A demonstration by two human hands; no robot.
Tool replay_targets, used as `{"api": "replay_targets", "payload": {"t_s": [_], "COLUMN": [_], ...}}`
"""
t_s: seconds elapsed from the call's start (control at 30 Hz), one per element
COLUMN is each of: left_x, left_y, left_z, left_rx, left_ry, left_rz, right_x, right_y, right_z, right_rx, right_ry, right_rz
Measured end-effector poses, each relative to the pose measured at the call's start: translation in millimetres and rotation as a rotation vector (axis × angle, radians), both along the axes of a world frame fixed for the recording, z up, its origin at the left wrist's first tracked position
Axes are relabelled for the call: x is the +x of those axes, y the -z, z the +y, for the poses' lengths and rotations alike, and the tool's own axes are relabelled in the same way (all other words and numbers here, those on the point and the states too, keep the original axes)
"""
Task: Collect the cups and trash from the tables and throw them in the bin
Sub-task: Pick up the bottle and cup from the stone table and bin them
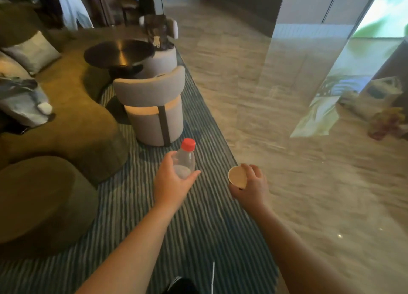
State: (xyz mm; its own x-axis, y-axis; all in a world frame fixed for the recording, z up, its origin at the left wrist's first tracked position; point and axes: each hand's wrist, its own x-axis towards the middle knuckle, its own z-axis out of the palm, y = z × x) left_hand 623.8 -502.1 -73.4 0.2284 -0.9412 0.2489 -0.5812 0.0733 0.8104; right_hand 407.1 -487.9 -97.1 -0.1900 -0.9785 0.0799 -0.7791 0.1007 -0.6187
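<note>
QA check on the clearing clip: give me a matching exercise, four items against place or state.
Items:
1. bottle
2. paper cup
3. round table
4. cushion

States:
A. on the sofa
B. held in right hand
C. dark, beside the grey chairs
D. red cap, held in left hand

Pairs: 1-D, 2-B, 3-C, 4-A

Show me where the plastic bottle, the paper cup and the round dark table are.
plastic bottle [186,159]: head view, on its clear body below the red cap.
paper cup [237,176]: head view, on its open inside.
round dark table [119,51]: head view, on its bare top.
</note>
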Motion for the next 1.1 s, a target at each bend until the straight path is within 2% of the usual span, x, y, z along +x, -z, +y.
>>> {"api": "replay_targets", "payload": {"t_s": [0.17,0.3,0.5,0.77,0.93,1.1], "left_x": [-18,-24,-38,-90,-121,-155], "left_y": [15,39,33,28,57,66], "left_z": [-148,-292,-533,-775,-931,-1080], "left_rx": [-0.015,-0.010,-0.013,0.012,-0.006,-0.001], "left_ry": [0.009,-0.006,-0.024,-0.012,-0.164,-0.339], "left_rz": [0.040,0.073,0.056,0.115,0.154,0.209], "right_x": [-20,-27,-44,-97,-126,-164], "right_y": [19,34,12,4,33,45], "right_z": [-150,-303,-551,-809,-992,-1179], "right_rx": [0.006,-0.004,-0.003,-0.001,-0.040,0.009], "right_ry": [-0.038,-0.062,-0.099,-0.125,-0.245,-0.407], "right_rz": [-0.014,-0.025,-0.049,-0.050,-0.034,-0.027]}}
